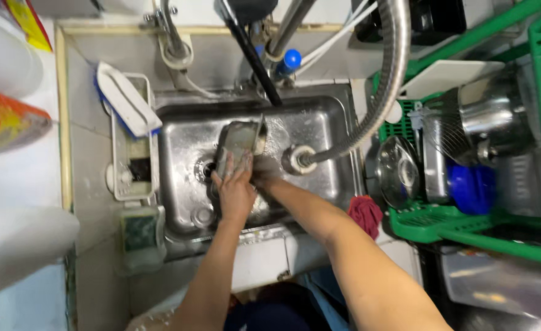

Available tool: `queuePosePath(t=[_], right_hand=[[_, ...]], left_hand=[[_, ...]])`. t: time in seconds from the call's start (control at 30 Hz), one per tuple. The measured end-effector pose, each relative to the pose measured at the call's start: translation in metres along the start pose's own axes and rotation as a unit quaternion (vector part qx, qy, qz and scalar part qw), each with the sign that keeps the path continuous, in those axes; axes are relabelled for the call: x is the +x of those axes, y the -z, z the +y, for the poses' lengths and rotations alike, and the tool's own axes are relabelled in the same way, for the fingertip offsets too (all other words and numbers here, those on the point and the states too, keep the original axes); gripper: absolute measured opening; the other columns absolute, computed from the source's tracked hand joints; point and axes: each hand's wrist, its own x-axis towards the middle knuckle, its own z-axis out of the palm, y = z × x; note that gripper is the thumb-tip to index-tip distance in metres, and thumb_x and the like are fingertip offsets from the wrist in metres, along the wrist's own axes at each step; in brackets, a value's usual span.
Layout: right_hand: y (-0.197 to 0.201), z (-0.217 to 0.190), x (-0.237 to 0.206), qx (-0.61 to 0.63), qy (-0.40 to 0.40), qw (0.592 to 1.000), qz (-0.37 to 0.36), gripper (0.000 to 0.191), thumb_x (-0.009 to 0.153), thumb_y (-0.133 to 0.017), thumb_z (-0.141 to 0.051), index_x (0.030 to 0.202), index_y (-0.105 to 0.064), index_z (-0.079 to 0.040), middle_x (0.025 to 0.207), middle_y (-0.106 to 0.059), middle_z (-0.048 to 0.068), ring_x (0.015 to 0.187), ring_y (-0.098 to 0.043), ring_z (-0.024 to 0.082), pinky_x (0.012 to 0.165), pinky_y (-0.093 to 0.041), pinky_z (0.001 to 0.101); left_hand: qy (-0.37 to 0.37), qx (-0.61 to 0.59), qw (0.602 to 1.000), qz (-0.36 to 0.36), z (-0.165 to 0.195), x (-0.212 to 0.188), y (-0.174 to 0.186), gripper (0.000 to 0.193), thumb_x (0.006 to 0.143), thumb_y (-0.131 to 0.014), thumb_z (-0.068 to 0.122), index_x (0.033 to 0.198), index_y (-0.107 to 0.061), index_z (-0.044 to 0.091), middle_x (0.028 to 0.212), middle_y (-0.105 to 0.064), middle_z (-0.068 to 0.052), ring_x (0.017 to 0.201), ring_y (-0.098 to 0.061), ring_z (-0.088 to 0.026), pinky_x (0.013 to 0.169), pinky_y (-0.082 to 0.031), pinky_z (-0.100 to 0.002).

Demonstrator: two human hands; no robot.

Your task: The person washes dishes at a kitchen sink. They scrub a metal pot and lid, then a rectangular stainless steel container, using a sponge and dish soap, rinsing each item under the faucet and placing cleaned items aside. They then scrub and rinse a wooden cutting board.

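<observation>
A rectangular metal tray [241, 138] stands tilted inside the steel sink [319, 122]. My left hand [234, 187] lies flat against the tray's lower face, fingers spread over it. My right hand [259, 179] reaches in beside it and grips the tray's lower right edge; most of that hand is hidden behind the left one. A flexible metal spray hose [388, 79] curves down from above, and its white head [296, 159] hangs just right of the tray.
A white soap holder with a brush [126, 101] and a sponge [140, 230] sit on the left counter. A green rack [466, 227] at right holds a pot lid, metal pots and a blue bowl. A red cloth [365, 213] lies by the sink's right rim.
</observation>
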Motion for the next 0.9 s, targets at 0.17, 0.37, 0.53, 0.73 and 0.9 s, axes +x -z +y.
queuePosePath(t=[0.17,0.37,0.53,0.73,0.9], right_hand=[[-0.019,-0.004,0.031,-0.261,0.038,0.963,0.047,0.051,0.097,-0.052,-0.031,0.139,-0.049,-0.002,0.138,-0.058,0.021,0.125,-0.058,0.035,0.105,-0.044,0.0434],[-0.022,0.007,-0.021,-0.316,0.143,0.936,0.064,0.047,0.093,-0.055,-0.035,0.136,-0.056,-0.016,0.137,-0.063,0.012,0.125,-0.060,0.030,0.106,-0.045,0.0408],[0.049,0.050,-0.051,-0.207,0.014,0.966,0.152,0.040,0.084,-0.065,-0.018,0.121,-0.076,-0.025,0.112,-0.072,0.013,0.100,-0.069,0.034,0.085,-0.054,0.0425],[0.073,0.082,-0.082,0.134,-0.093,0.963,0.212,0.031,0.095,-0.076,-0.033,0.103,-0.070,-0.003,0.098,-0.074,0.017,0.093,-0.069,0.032,0.081,-0.056,0.0422],[0.088,0.063,-0.112,0.506,-0.257,0.823,0.030,0.044,0.088,-0.066,-0.044,0.113,-0.067,-0.008,0.096,-0.077,0.009,0.085,-0.074,0.023,0.071,-0.060,0.0400]], left_hand=[[-0.005,-0.010,1.000,-0.001,-0.006,-0.001,-0.001,0.068,0.079,-0.057,-0.006,0.145,-0.058,0.015,0.154,-0.055,0.001,0.153,-0.032,-0.031,0.116,-0.016,-0.074],[-0.011,-0.012,1.000,-0.009,0.003,0.000,0.005,0.077,0.074,-0.059,-0.005,0.148,-0.055,0.014,0.153,-0.054,-0.002,0.152,-0.032,-0.031,0.116,-0.014,-0.074],[0.039,-0.072,0.994,-0.069,-0.008,0.002,0.011,0.079,0.078,-0.056,-0.009,0.152,-0.051,0.020,0.153,-0.051,-0.004,0.153,-0.032,-0.029,0.118,-0.015,-0.069],[0.055,-0.223,0.973,-0.023,-0.042,0.002,0.021,0.084,0.077,-0.049,-0.013,0.154,-0.044,0.021,0.158,-0.046,-0.010,0.152,-0.033,-0.033,0.118,-0.039,-0.036],[0.054,-0.206,0.977,-0.022,-0.039,0.001,0.023,0.087,0.077,-0.047,-0.015,0.156,-0.044,0.024,0.155,-0.050,-0.014,0.153,-0.035,-0.033,0.121,-0.037,-0.040]])
